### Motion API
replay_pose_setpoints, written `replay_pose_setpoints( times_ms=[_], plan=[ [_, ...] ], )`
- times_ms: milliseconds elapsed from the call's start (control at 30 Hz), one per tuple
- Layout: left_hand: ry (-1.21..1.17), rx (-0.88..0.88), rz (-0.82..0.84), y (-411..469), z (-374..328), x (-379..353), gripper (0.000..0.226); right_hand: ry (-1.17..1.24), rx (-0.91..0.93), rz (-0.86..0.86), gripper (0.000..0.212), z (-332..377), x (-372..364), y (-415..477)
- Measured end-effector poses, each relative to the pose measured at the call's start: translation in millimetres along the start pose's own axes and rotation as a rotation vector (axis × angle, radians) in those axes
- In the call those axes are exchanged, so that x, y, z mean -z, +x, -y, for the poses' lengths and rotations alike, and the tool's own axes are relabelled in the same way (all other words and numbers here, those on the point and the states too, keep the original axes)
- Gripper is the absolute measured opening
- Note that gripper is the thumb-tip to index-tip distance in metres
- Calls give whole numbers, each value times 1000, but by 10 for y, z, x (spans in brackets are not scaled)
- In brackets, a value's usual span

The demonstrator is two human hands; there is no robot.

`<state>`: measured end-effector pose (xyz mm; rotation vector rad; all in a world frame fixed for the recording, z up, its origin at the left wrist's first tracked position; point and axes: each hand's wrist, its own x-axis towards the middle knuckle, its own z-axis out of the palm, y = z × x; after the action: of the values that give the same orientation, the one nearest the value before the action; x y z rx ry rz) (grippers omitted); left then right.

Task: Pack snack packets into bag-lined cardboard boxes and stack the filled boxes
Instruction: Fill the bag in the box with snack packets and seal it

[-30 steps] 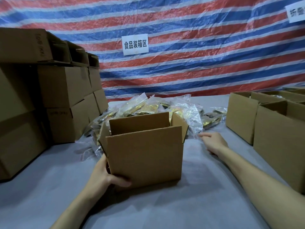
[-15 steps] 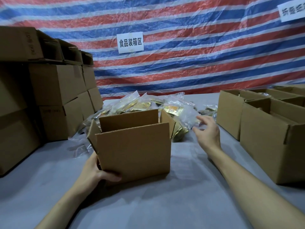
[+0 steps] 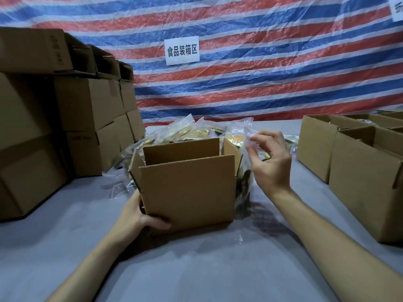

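Head view: open box stands upright on grey surface, flaps up, centre of frame. Left hand grips its lower left corner, thumb across the front face, other fingers hidden behind the side. Right hand raised just beside the box's right flap; thumb and forefinger pinch a clear plastic bag, remaining fingers loosely curled. Bag hangs down along the box's right side to the surface; contents unclear. Snack packets heaped directly behind the box. Closed boxes stacked at left; open boxes at right. Striped tarp behind, with a white sign.
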<state>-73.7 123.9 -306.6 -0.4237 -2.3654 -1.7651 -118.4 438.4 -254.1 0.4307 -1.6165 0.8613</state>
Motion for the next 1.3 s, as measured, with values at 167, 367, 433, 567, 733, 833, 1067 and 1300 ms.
replay_pose_setpoints(
  times_ms=[167,367,433,567,733,833,1067,1300],
  plan=[
    [6,6,-8,5,0,-6,100,68,123,20,12,31,16,2],
    [4,9,-8,-2,-23,-11,101,143,4,-68,25,39,83,97],
    [5,10,-11,-5,-30,-14,100,37,119,-72,20,3,114,127],
    [9,16,-17,-3,-27,-14,101,-7,111,-31,16,-25,79,88],
    [0,28,-23,5,-7,-8,99,102,-170,197,13,-125,36,-50],
    [-6,35,-21,22,16,1,100,119,-354,217,13,-239,-5,-175],
    [-35,31,-3,42,14,-3,99,87,-452,21,18,-178,-12,-96],
    [-68,4,-3,70,32,5,99,-72,-162,195,20,172,92,434]
  ],
)
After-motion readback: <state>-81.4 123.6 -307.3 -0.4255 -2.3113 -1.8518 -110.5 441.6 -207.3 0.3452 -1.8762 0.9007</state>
